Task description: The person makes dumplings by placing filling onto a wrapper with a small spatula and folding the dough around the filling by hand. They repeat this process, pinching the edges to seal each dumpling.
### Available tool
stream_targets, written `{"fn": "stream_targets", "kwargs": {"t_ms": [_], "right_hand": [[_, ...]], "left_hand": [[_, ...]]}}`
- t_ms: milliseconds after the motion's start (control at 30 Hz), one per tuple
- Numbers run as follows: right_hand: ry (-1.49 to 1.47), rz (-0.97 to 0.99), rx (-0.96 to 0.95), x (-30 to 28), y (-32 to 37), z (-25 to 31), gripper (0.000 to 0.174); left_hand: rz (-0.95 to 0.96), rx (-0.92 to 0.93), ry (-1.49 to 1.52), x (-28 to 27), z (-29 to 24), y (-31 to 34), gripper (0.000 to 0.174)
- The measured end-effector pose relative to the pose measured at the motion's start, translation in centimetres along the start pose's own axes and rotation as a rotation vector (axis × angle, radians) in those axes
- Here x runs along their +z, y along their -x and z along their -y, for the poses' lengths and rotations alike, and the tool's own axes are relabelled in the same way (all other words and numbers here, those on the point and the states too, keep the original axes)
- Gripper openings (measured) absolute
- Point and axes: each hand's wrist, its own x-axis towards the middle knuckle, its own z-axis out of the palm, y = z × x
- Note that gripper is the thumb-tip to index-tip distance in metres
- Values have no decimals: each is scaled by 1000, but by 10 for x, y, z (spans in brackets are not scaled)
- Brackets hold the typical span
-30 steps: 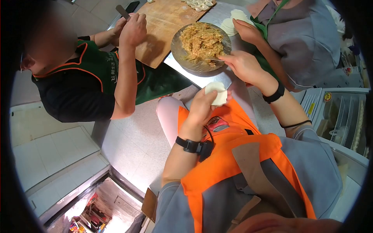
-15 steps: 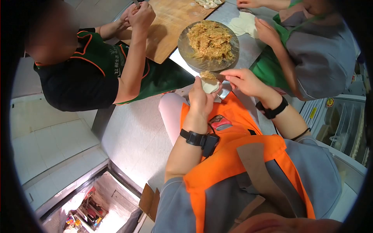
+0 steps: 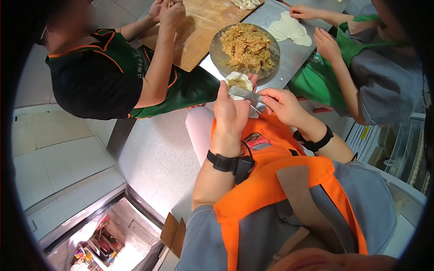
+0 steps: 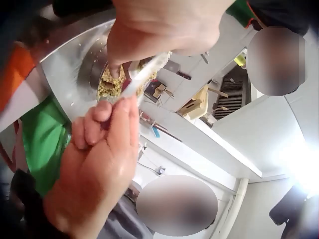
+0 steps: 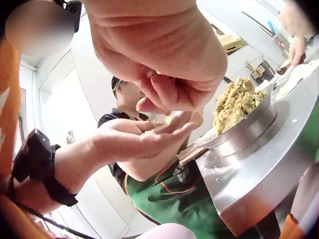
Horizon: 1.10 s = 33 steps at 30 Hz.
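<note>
Palm up, my left hand (image 3: 230, 112) carries a round pale dough wrapper (image 3: 245, 77) with brown-yellow filling (image 3: 237, 83) on it. My right hand (image 3: 285, 106) grips the handle of a flat metal spatula (image 3: 242, 93), whose blade lies over the near side of the wrapper. The right wrist view shows the left hand (image 5: 144, 142) with its fingers extended below the curled right hand (image 5: 159, 55). In the left wrist view the right hand (image 4: 99, 164) pinches the spatula (image 4: 143, 77). Just beyond both hands is a metal bowl (image 3: 217, 58) heaped with filling (image 3: 247, 44).
A wooden board (image 3: 190, 47) lies left of the bowl. Flat wrappers (image 3: 289, 28) overlap on the metal table (image 3: 266, 11) at the right, near another person's hands (image 3: 326, 45). A person in a green apron (image 3: 178, 92) works at the left; folded dough pieces (image 3: 245, 4) sit at the back.
The right hand has brought filling from the bowl to the wrapper; the spatula blade has moved nearer over it. The person at the right has drawn a hand back from the flat wrappers.
</note>
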Motion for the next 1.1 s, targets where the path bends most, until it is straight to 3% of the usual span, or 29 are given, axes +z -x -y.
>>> {"fn": "stream_targets", "kwargs": {"t_ms": [133,167,267,367,467,567,667,767,867,967,1100], "right_hand": [[-20,128,95,-23,3,5,21],[-41,88,40,-25,3,9,20],[382,-164,-452,-23,-1,20,16],[655,-144,-542,-36,-7,22,19],[741,-134,-558,-43,-9,23,23],[794,-311,-562,-46,-15,6,27],[1129,-307,-375,-57,-15,-16,27],[1088,-341,-326,-54,-12,-17,22],[493,-421,-427,-40,-10,-10,16],[-4,-197,-68,-34,-1,3,14],[4,-112,-41,-28,-4,-5,15]], "left_hand": [[-46,100,-55,-8,-9,0,51],[-71,90,-72,-8,-10,2,50],[-8,-12,-215,0,-8,6,50],[-31,-46,-372,11,-7,5,50],[-31,-91,-488,17,-8,3,51],[-39,-116,-599,15,-8,-6,52],[-51,-113,-585,13,-7,-10,52],[-60,-117,-513,8,-6,-16,51],[-57,-114,-425,6,-2,-22,50],[-78,-49,-299,11,6,-21,49],[64,-103,-172,16,5,-16,47]]}}
